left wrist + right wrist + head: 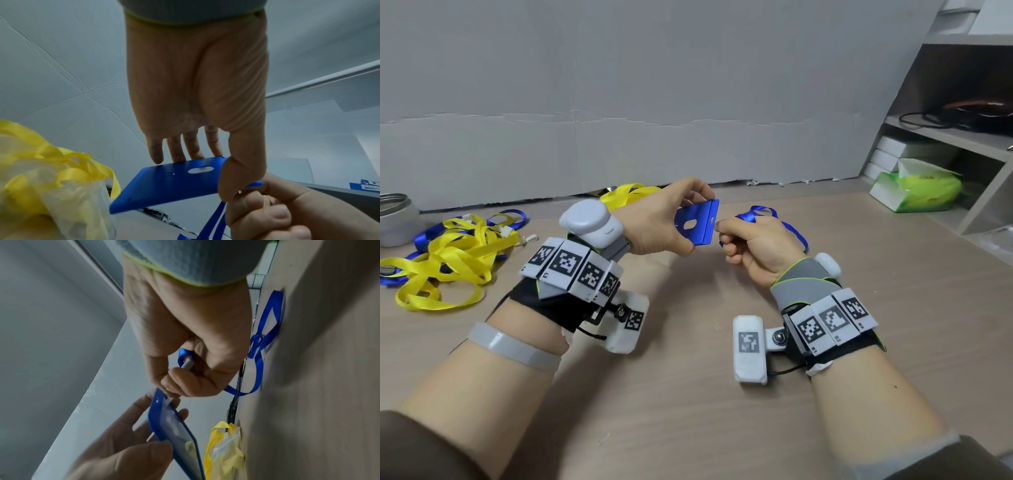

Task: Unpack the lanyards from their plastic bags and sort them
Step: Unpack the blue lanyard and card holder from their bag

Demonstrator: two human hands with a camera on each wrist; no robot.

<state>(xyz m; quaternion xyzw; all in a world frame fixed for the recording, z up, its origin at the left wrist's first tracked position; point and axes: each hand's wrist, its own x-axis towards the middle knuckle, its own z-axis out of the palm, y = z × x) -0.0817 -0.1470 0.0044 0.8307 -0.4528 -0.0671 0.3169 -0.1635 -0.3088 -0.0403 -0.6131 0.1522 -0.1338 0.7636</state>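
My left hand (pixel 667 219) holds a blue badge holder (pixel 697 222) above the table, thumb under it and fingers behind; the blue badge holder (pixel 170 181) shows its oval slot in the left wrist view. My right hand (pixel 750 240) pinches the white clip (pixel 187 364) of a blue lanyard (pixel 767 214) at the edge of the badge holder (pixel 174 428). The blue strap (pixel 267 340) trails onto the table behind. Loose yellow and blue lanyards (pixel 445 260) lie heaped at the left. A plastic bag of yellow lanyards (pixel 224 451) lies by the wall.
A grey cardboard wall (pixel 619 102) closes the back of the wooden table (pixel 688 411). A metal jar (pixel 395 219) stands far left. Shelves (pixel 962 137) and a green tissue pack (pixel 917 188) are at the right.
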